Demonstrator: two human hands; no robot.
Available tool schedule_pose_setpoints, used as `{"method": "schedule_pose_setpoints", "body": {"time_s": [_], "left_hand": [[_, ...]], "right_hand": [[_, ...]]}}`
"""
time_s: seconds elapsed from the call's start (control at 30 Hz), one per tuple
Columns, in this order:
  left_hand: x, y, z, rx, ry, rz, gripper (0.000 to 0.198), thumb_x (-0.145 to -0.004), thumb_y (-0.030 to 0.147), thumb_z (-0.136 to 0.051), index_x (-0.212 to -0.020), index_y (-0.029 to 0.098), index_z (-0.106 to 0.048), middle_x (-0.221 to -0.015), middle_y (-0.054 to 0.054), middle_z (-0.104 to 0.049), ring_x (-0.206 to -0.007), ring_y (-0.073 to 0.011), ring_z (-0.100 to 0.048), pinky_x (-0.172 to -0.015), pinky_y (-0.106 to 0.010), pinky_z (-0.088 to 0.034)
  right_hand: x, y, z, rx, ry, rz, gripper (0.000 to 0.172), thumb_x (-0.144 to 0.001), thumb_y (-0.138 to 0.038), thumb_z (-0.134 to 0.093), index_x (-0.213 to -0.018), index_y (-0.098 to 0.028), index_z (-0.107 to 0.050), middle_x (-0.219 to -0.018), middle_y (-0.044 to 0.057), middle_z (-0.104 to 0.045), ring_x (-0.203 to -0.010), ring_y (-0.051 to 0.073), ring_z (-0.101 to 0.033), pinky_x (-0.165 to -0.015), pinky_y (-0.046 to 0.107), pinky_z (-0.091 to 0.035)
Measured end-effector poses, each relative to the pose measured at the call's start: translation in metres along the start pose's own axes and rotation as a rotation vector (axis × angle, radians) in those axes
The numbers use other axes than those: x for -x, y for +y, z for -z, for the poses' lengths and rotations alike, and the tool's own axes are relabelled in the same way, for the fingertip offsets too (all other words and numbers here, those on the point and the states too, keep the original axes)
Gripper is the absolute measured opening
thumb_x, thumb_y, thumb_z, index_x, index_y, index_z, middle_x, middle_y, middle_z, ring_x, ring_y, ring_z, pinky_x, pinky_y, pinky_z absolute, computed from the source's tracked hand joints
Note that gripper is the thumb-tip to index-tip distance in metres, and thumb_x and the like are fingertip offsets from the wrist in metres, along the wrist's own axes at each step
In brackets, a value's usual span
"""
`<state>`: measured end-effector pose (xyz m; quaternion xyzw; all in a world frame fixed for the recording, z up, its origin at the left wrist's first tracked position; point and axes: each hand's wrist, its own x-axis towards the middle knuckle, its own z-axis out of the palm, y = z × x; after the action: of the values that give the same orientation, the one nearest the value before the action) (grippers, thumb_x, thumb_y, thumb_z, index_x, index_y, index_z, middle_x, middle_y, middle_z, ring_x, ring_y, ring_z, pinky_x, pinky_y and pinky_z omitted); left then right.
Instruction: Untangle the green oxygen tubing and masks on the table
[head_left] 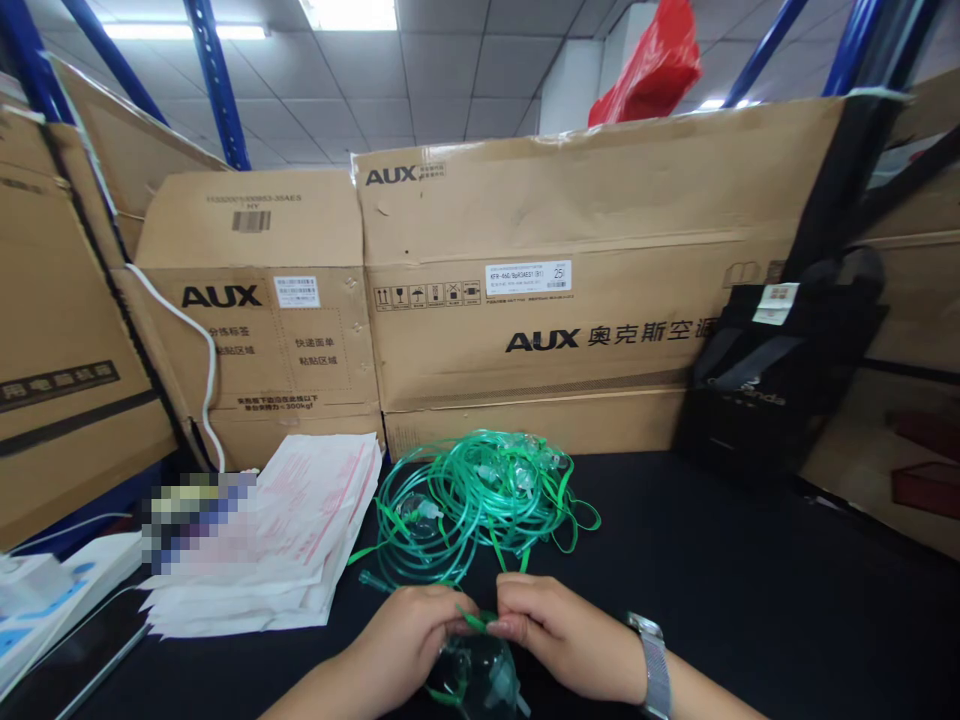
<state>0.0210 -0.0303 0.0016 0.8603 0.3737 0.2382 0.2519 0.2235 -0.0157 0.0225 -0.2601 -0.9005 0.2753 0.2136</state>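
Note:
My left hand [411,632] and my right hand [556,630] meet low in the middle of the view, both closed on a thin green strap [474,622]. The strap belongs to a clear plastic mask [480,678] that lies just under my fingers on the black table [750,600]. Right behind my hands sits a tangled heap of green tubing [472,500] with more clear masks in it. A metal watch [651,660] is on my right wrist.
A stack of white paper pouches [300,540] lies to the left of the tubing. Big AUX cardboard boxes [570,280] wall off the back. A black bag [780,370] leans at the right. White boxes [45,600] lie at the far left edge.

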Motion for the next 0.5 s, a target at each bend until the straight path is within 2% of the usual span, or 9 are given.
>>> {"method": "schedule_pose_setpoints", "body": {"time_s": [0.27,0.5], "left_hand": [[-0.003,-0.002,0.004,0.081,-0.004,0.03,0.026,-0.086,0.019,-0.04,-0.08,0.019,-0.065,-0.073,-0.001,-0.065,-0.07,-0.0136,-0.057,-0.067,-0.019,-0.041],[-0.004,-0.005,0.004,0.204,0.071,0.149,0.029,-0.085,0.026,-0.043,-0.064,0.016,-0.061,-0.055,0.004,-0.047,-0.056,-0.0113,-0.044,-0.055,-0.019,-0.034]], "right_hand": [[0.002,0.004,0.012,0.008,0.01,-0.027,0.032,-0.091,-0.034,-0.034,-0.063,-0.019,-0.038,-0.065,-0.003,-0.04,-0.06,0.009,-0.039,-0.056,0.021,-0.035],[0.004,0.007,0.026,0.044,0.06,-0.051,0.033,-0.091,-0.036,-0.034,-0.062,-0.019,-0.037,-0.064,-0.003,-0.039,-0.06,0.01,-0.04,-0.057,0.021,-0.036]]}}
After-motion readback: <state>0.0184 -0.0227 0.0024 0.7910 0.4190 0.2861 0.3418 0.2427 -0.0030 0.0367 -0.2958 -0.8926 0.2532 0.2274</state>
